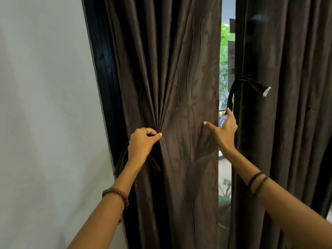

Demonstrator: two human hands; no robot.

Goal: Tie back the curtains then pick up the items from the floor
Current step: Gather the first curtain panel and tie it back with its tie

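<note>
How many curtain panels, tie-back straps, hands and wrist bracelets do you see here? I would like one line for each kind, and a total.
Curtain panels: 2, left curtain and right curtain
Tie-back straps: 2, left strap and right strap
Hands: 2, left hand and right hand
Bracelets: 3, a beaded bracelet and two dark bands
Total: 9

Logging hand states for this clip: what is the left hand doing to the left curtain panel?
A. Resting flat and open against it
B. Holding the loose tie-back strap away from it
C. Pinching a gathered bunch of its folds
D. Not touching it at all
C: the left hand has thumb and fingers curled round pleats of the left curtain, which fan out from the grip.
</note>
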